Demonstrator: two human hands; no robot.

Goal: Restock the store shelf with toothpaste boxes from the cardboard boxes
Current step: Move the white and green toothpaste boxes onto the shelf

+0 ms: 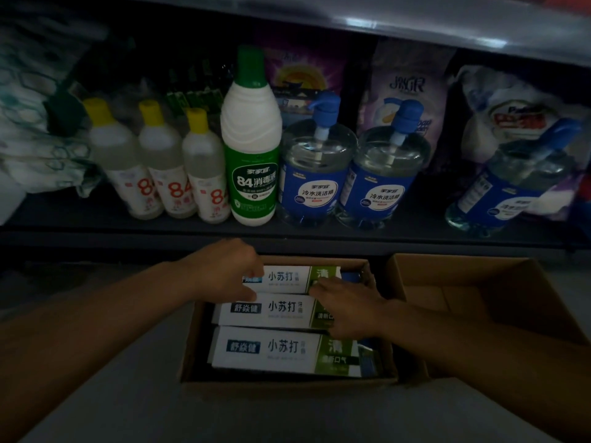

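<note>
Forearms come in from both lower corners; I see both hands down in the carton on the floor below the shelf. Left hand has thumb and fingers curled round the left end of the far toothpaste box, pinching it. Right hand lies over the green right ends of the far and middle boxes; fingers bent, tips at the far box's near edge, but I cannot tell whether it truly grips. Three white-and-green boxes lie flat, side by side in the carton: far one, middle box, near box. More boxes show as edges under them. Second carton sits just right of the first, touching it, flaps open, inside dim. On the shelf above: three small yellow-capped bottles, a tall green-capped bottle beside them, then three blue pump jugs, the third well apart at right. Refill bags stand behind the jugs. Patterned packs at far left, blurred.
</note>
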